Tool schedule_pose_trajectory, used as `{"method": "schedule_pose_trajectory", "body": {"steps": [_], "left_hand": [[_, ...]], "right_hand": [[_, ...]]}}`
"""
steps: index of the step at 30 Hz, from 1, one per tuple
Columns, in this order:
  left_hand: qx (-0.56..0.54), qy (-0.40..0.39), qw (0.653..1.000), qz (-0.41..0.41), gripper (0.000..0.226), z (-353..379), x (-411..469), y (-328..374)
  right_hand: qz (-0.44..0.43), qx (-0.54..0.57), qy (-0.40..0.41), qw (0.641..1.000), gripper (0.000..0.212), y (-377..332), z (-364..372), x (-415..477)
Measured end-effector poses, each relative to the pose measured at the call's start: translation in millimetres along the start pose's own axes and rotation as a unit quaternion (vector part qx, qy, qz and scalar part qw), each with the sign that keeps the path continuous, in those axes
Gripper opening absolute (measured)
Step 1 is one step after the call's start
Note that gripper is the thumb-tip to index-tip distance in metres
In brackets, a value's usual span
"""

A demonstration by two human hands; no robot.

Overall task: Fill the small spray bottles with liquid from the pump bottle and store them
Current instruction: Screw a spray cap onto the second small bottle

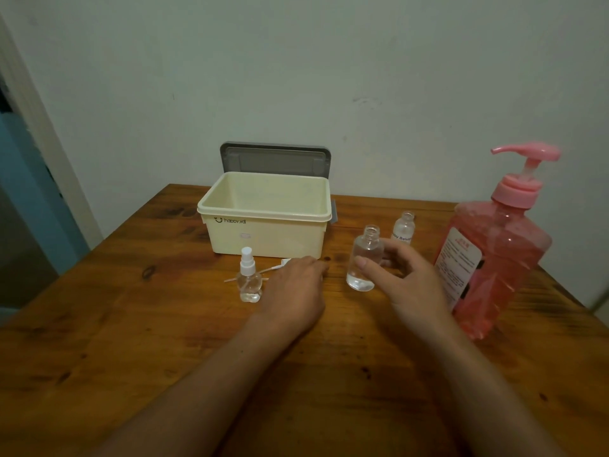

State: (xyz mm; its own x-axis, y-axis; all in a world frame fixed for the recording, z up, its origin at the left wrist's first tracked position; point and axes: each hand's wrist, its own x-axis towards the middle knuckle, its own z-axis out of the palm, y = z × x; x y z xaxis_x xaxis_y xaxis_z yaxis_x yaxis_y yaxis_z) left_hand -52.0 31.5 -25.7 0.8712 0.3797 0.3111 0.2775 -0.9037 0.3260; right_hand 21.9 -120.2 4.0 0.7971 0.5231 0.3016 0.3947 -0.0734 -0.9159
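A large pink pump bottle [497, 255] stands at the right of the wooden table [131, 324]. My right hand [408, 282] holds an uncapped clear bottle [364, 250] upright on the table, thumb on its front and fingers at its right side. A little liquid sits at its bottom. Behind it stands a smaller uncapped labelled bottle [404, 227]. A small rounded bottle [249, 285] with a white spray cap stands to the left. My left hand [296, 288] lies palm down over a loose white spray head [284, 262] with a thin tube. Its fingertips are hidden.
A cream storage box [263, 222] stands open at the back middle of the table. Its grey lid [275, 159] leans against the wall behind it. A doorway is at the far left.
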Motion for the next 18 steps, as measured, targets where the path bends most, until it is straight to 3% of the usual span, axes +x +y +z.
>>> {"method": "schedule_pose_trajectory", "body": {"steps": [5, 18], "left_hand": [[0.021, 0.007, 1.000, -0.009, 0.026, 2, 4, -1], [0.001, 0.074, 0.997, 0.029, 0.029, 10, 7, -4]], "right_hand": [[0.021, -0.002, -0.005, 1.000, 0.030, 6, 4, -1], [0.024, 0.026, -0.008, 0.999, 0.027, 14, 6, -4]]}}
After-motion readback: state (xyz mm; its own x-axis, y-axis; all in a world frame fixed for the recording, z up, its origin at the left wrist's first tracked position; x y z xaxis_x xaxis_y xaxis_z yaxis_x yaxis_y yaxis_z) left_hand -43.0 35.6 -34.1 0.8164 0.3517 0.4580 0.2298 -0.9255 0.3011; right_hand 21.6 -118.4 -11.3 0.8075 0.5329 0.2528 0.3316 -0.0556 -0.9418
